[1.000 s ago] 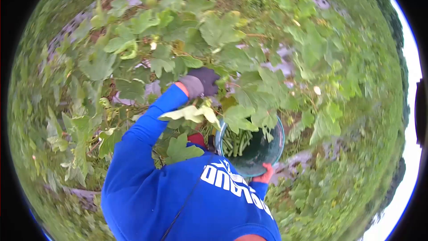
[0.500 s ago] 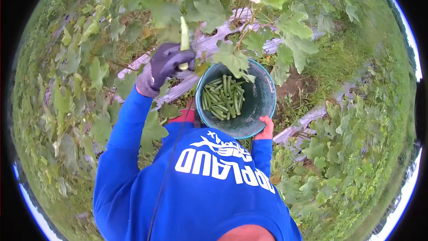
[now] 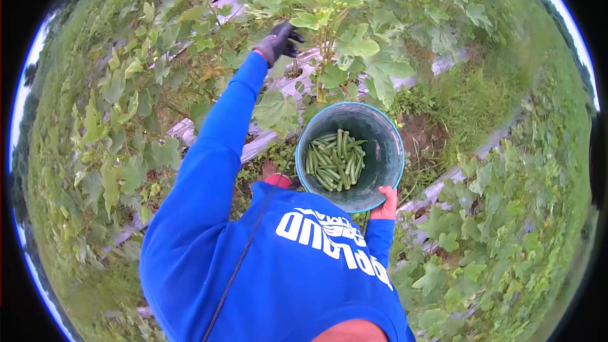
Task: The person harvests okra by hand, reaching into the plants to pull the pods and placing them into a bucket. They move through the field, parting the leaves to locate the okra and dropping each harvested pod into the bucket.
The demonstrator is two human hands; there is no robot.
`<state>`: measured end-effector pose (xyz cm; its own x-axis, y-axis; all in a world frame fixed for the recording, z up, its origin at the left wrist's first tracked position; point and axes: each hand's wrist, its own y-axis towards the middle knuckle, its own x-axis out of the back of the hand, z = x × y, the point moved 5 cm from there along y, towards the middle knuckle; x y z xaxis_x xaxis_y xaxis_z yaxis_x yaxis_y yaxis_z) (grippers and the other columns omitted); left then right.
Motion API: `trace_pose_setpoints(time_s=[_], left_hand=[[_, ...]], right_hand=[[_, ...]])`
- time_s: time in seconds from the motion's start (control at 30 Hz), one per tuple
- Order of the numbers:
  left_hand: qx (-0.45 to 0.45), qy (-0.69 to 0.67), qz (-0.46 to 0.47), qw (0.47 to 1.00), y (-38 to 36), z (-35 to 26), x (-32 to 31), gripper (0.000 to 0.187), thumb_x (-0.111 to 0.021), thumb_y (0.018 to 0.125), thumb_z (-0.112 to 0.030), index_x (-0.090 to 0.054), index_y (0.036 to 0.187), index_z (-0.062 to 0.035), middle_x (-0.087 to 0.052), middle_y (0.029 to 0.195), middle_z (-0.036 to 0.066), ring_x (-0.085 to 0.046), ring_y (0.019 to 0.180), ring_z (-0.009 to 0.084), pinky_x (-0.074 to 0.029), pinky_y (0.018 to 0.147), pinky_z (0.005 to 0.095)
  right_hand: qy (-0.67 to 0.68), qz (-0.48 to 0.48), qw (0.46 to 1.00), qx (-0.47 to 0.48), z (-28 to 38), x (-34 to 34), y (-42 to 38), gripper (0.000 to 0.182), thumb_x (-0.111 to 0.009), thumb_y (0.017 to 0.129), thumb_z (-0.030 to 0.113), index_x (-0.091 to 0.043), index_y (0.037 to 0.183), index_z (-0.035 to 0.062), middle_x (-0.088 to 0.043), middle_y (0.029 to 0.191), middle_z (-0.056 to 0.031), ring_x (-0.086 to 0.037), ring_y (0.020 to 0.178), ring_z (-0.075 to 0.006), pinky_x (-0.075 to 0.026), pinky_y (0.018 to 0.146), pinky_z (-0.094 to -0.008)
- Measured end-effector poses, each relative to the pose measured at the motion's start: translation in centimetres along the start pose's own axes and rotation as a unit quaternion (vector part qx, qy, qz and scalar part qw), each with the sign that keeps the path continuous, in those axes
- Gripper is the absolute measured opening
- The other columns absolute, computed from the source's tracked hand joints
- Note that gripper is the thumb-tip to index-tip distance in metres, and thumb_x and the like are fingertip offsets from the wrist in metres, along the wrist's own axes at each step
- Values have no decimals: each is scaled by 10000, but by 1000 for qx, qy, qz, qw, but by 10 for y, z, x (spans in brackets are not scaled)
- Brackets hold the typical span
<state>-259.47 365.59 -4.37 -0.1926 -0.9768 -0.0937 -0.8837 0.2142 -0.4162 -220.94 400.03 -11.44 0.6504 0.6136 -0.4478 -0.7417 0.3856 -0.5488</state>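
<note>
My left hand [image 3: 277, 43], in a dark glove, reaches out at the upper middle beside the leaves of an okra plant [image 3: 326, 22]. Its fingers are apart and slightly bent, and no pod shows in it. With my bare right hand [image 3: 385, 201] I grip the near right rim of a teal bucket [image 3: 386, 145]. The bucket tilts so that I see inside. A pile of green okra pods [image 3: 335, 161] lies at its bottom.
Leafy plants [image 3: 114, 145] stand thick on the left, and more plants [image 3: 449, 234] grow at the lower right. Strips of pale plastic mulch [image 3: 259, 142] cover the ground along the rows. Grass [image 3: 481, 88] grows right of the bucket. My foot [image 3: 277, 179] shows left of the bucket.
My left hand has moved forward and to the right, away from my body. The pale okra pod it held is no longer visible in it. The bucket stays in my right hand.
</note>
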Motion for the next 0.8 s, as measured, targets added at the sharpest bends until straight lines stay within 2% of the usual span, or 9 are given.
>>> trace_pose_setpoints(time_s=[0.13, 0.17, 0.2, 0.3, 0.43, 0.6, 0.63, 0.73, 0.8], left_hand=[[-6, -46, 98, 994, 73, 38, -45, 527, -471, 941, -459, -420, 1338, -117, -611, 1055, 98, -499, 605, 144, -531, 601, 338], [-217, 76, 124, 965, 105, 51, -52, 519, -468, 934, -508, -449, 1322, -164, -626, 986, 84, -518, 620, 132, -525, 591, 312], [-35, 0, 74, 997, 109, 41, -48, 539, -475, 910, -564, -481, 1293, -185, -631, 911, 83, -564, 640, 141, -525, 579, 298], [-170, 143, 34, 974, 87, 7, -68, 643, -480, 845, -650, -531, 1170, -97, -617, 814, 99, -552, 533, 158, -495, 511, 316], [-63, 213, 14, 975, 53, 42, -96, 536, -466, 880, -572, -548, 1143, -112, -629, 729, 59, -569, 514, 157, -483, 470, 325], [-348, 252, -28, 903, 87, 144, -98, 386, -474, 897, -408, -597, 1058, -80, -641, 749, 102, -626, 597, 226, -517, 581, 387], [-208, 364, -24, 907, -19, 74, -87, 316, -466, 876, -294, -641, 991, -57, -661, 785, 139, -659, 707, 285, -514, 698, 427], [-217, 455, -11, 864, -20, 122, -70, 317, -537, 818, -302, -658, 962, -46, -670, 889, 165, -649, 853, 319, -486, 760, 438], [16, 462, 58, 885, -91, 106, -53, 414, -660, 707, -390, -653, 942, -50, -657, 940, 174, -636, 873, 335, -480, 744, 441]], right_hand=[[27, 5, 998, -49, -12, 34, 5, 308, -592, 754, 129, -588, 1051, 46, -628, 1093, -109, -584, 1030, -273, -461, 941, -442], [21, 4, 997, -68, -14, 22, 0, 336, -599, 749, 145, -587, 1072, 52, -623, 1105, -114, -577, 1040, -276, -457, 937, -445], [-4, -8, 997, -76, -30, 19, 20, 318, -605, 744, 155, -580, 1044, 52, -621, 1085, -107, -572, 1032, -271, -456, 928, -442], [-59, -6, 991, -119, -17, -8, 25, 288, -607, 740, 158, -567, 1004, 50, -622, 1042, -91, -580, 996, -259, -461, 907, -428], [-120, 1, 976, -182, -13, 6, 30, 444, -622, 723, 193, -564, 1136, 44, -602, 1154, -99, -558, 1059, -280, -424, 950, -467], [-144, 18, 967, -208, -11, 2, 38, 463, -629, 715, 193, -554, 1149, 51, -607, 1137, -93, -559, 1053, -286, -425, 941, -477], [-143, 5, 969, -202, -11, 11, 44, 480, -632, 710, 190, -547, 1163, 55, -607, 1128, -95, -562, 1045, -286, -429, 937, -483], [-136, 48, 962, -233, -14, 0, 45, 479, -628, 709, 180, -547, 1165, 57, -607, 1127, -99, -564, 1043, -285, -434, 938, -476], [-96, 75, 966, -230, -23, 15, 63, 502, -620, 712, 164, -532, 1187, 29, -601, 1150, -109, -563, 1062, -284, -438, 950, -452]])
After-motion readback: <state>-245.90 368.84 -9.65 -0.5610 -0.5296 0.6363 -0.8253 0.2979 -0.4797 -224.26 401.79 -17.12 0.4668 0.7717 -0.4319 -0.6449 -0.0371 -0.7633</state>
